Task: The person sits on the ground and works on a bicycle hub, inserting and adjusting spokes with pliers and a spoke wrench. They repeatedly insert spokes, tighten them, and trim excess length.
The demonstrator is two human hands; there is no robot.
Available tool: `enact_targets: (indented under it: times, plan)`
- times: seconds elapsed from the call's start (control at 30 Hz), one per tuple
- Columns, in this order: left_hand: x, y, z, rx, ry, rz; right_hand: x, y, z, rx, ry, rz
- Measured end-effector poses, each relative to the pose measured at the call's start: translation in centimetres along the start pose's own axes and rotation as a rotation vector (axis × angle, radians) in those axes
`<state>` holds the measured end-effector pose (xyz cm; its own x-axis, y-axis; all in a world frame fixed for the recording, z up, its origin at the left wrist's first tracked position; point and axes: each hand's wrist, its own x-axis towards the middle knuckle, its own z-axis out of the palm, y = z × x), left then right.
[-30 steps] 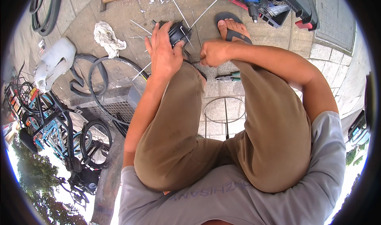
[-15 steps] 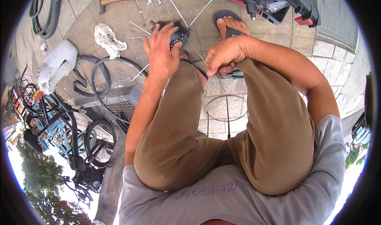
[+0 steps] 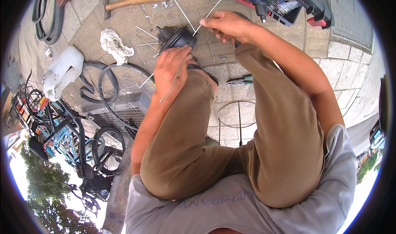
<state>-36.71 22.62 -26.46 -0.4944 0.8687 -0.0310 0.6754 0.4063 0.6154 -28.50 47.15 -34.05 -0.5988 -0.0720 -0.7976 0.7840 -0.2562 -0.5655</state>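
A black wheel hub with a stack of sprockets stands on the pavement ahead of my left knee, with several thin metal spokes sticking out of it. My left hand grips the near side of the hub, fingers together. A thin, bent wire lies across the back of that hand and wrist. To the right of the hub, my right hand pinches a long silver spoke that slants up and right from the hub. Its lower fingers are curled. The spoke's end at the hub is too small to make out.
Ahead lie a wooden-handled hammer and an open toolbox with a blue tool. Left are a white rag, a cut white plastic jug and a wheel rim. Green-handled pliers rest between my legs.
My right hand has moved up and away from between my knees onto the spoke. My left hand has slid from the hub's top to its near side. The pliers are now uncovered.
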Motion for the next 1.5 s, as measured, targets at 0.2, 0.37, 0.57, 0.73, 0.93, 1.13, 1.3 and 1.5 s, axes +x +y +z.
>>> enact_targets:
  times: [0.2,0.37,0.57,0.73,0.93,1.13,1.3,1.5]
  plan:
    - [0.2,0.0,-0.3,0.022,-0.018,0.016,0.7,-1.3,3.5,-0.475,-0.062,-0.827]
    - [0.9,2.3,0.0,-0.203,0.08,-0.404,-0.8,-3.1,4.1,-0.833,-0.093,-0.679]
    - [3.2,1.9,0.4,-0.12,0.094,-0.274,-0.3,-3.1,2.4,-0.713,-0.321,-0.613]
    - [3.2,2.8,-0.9,-0.402,0.099,-0.457,2.9,1.8,1.0,-0.753,-0.026,-0.496]
    - [1.6,1.5,-1.6,-0.162,-0.024,-0.282,4.6,2.5,2.4,-0.757,-0.038,-0.473]
    - [2.4,3.0,-5.3,-0.229,-0.032,-0.248,7.7,0.8,1.6,-0.132,-0.224,-0.124]
    - [2.0,3.6,-8.4,-0.278,0.172,-0.303,5.7,-1.5,3.7,0.032,-0.158,-0.157]
    - [-0.1,1.6,-13.0,-0.435,0.343,-0.25,3.9,-6.5,5.2,-0.198,-0.093,-0.359]
